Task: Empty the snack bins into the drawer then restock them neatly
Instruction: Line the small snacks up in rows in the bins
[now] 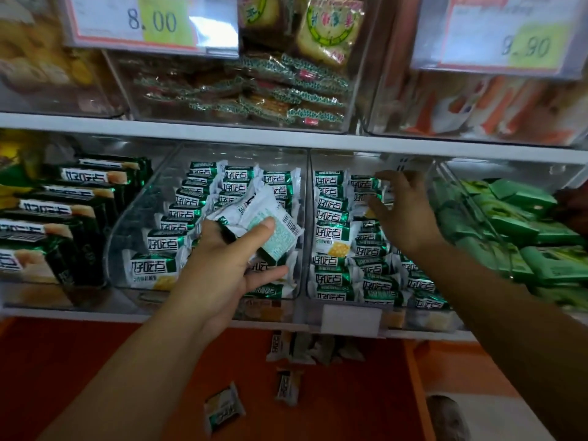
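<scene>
Reads 好吃点 on green-white packets (pixel 152 265), 8.00 and 8.90 on tags (pixel 149 22). Clutches some in left grip (pixel 229 259), spreads right grip (pixel 404 208) wide.

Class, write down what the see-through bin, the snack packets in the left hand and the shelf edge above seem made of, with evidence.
Bin: clear rigid plastic, perhaps acrylic; contents show through, walls glare.
Packets: thin plastic film, white with metallic green; crinkled, shiny.
Shelf edge: smooth white, painted metal or plastic; unclear which.
</scene>
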`<move>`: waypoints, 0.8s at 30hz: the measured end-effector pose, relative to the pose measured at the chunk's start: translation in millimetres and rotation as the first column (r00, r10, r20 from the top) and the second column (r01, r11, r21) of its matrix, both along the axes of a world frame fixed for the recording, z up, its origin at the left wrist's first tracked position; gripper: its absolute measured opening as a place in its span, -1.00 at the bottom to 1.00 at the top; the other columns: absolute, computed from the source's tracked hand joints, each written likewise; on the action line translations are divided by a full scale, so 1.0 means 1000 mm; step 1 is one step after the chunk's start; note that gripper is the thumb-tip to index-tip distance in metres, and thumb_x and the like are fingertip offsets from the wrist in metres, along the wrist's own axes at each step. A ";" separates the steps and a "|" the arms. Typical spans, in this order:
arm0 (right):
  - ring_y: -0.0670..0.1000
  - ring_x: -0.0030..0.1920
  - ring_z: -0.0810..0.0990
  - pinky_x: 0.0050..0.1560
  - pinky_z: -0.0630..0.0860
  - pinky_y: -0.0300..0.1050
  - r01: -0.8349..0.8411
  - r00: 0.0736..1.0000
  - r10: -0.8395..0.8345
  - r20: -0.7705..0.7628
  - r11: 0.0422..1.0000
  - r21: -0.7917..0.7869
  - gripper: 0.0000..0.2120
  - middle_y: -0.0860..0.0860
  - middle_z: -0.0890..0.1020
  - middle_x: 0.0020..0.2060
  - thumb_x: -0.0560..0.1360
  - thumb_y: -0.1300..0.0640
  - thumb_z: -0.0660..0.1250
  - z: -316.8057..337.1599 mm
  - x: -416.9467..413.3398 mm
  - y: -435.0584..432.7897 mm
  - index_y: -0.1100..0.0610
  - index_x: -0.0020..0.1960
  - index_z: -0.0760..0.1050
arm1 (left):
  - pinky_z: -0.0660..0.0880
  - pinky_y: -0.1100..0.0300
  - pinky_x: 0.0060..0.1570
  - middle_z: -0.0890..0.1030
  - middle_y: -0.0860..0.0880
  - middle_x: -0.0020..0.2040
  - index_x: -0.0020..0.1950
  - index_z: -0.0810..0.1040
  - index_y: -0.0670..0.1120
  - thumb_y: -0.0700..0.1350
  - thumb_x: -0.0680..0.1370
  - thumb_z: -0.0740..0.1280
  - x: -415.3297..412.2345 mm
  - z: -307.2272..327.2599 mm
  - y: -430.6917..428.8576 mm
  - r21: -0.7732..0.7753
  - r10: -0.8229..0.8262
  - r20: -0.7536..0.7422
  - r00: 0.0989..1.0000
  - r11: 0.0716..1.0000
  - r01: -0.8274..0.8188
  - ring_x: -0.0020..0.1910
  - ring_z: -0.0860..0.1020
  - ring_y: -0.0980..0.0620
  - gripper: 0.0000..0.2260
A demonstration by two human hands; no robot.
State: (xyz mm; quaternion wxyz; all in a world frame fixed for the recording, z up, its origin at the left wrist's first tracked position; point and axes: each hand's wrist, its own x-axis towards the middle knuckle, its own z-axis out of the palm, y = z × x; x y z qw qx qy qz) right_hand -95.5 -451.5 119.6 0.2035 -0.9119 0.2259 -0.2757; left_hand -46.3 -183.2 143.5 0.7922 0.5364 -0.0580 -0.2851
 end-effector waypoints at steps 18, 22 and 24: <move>-0.20 0.17 0.47 0.17 0.50 -0.11 -0.376 0.925 0.360 0.122 0.819 0.434 -0.55 -0.18 0.43 0.13 0.48 0.15 0.43 0.025 -0.108 0.131 -0.26 0.24 0.43 | 0.62 -0.13 -0.01 0.42 -0.16 0.42 0.51 0.19 0.03 -0.05 0.47 0.49 -0.047 0.005 0.004 -0.034 -0.167 -0.134 0.977 0.986 0.164 0.11 0.64 -0.20 -0.29; -0.17 0.05 0.53 -0.08 0.48 -0.37 -0.374 0.917 0.381 0.118 0.715 0.591 -0.68 -0.10 0.49 0.13 0.54 0.20 0.30 0.034 -0.107 0.131 -0.18 0.17 0.53 | 0.63 -0.07 -0.01 0.57 -0.16 0.23 0.36 0.31 -0.04 -0.21 0.51 0.41 -0.042 0.008 0.007 -0.004 -0.143 -0.014 0.990 0.990 0.143 0.03 0.68 -0.12 -0.53; -0.13 -0.15 0.60 -0.31 0.46 -0.39 -0.324 0.927 0.351 0.133 0.569 0.756 -0.72 -0.04 0.57 0.09 0.59 0.20 0.21 0.039 -0.103 0.131 -0.11 0.11 0.59 | 0.63 -0.08 0.01 0.51 -0.15 0.29 0.38 0.27 0.01 -0.17 0.48 0.44 -0.040 0.008 0.007 -0.005 -0.142 -0.012 0.990 0.990 0.142 0.05 0.67 -0.11 -0.46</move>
